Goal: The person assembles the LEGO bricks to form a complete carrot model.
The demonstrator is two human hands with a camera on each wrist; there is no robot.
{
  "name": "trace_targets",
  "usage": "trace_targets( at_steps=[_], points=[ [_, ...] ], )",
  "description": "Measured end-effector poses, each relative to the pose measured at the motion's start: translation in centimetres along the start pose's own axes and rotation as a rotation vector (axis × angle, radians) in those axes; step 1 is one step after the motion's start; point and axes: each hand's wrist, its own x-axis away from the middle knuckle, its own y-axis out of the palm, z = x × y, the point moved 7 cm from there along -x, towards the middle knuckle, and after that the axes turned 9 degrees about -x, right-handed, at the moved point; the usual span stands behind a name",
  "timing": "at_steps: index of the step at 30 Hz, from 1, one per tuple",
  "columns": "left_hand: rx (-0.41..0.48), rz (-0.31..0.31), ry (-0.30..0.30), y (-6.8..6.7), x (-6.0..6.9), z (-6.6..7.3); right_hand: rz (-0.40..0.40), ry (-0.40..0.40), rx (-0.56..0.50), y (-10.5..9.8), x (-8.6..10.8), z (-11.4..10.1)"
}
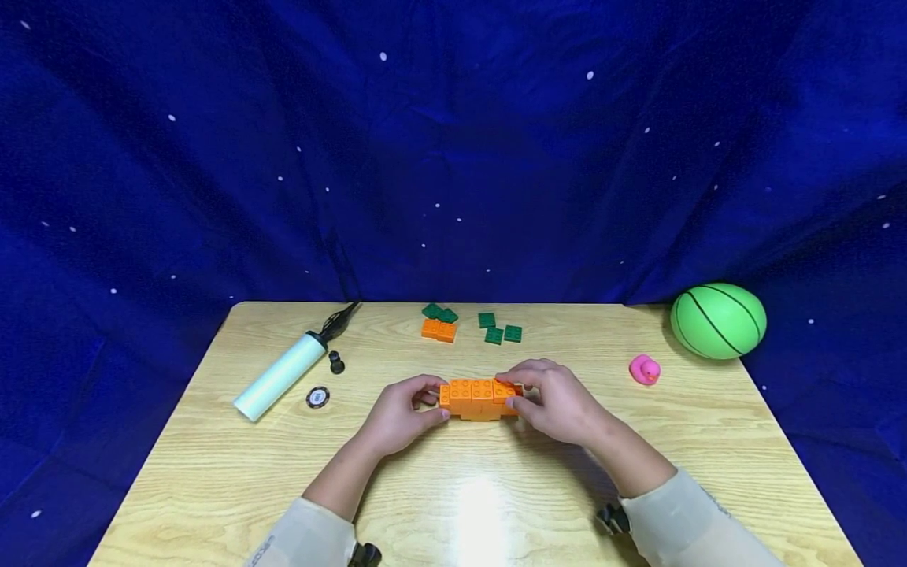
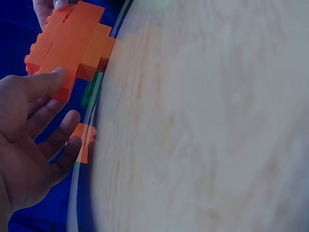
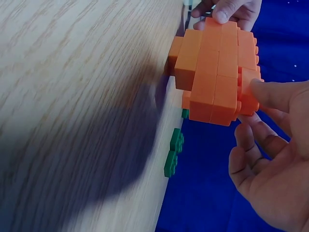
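An orange block assembly [image 1: 476, 399], made of several stacked bricks and wider at the top than at the bottom, is between the two hands near the table's middle. My left hand [image 1: 402, 413] pinches its left end with thumb and fingers; in the left wrist view the left hand [image 2: 34, 140] has its lower fingers loosely bent. My right hand [image 1: 560, 400] grips an orange brick at the right end. In the right wrist view that brick [image 3: 248, 92] lies under the right thumb, on the studded side of the assembly [image 3: 212, 72]. Whether it is fully pressed on, I cannot tell.
Behind the assembly lie orange bricks [image 1: 438, 330] and green bricks [image 1: 494, 335]. To the left are a pump [image 1: 282, 376], a small black piece [image 1: 336, 363] and a round chip [image 1: 318, 397]. A pink duck [image 1: 645, 369] and a green ball [image 1: 719, 321] stand at the right.
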Motion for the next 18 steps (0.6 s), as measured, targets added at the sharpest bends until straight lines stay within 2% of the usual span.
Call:
trace_targets(
  at_steps=[10,18],
  points=[
    [-0.009,0.011,-0.022,0.14,0.03,-0.06,0.02,-0.008,0.032,-0.03,-0.01,0.0],
    [-0.038,0.029,-0.029,-0.19,-0.1,0.23,0.024,-0.04,0.129,-0.05,-0.11,-0.37]
  ],
)
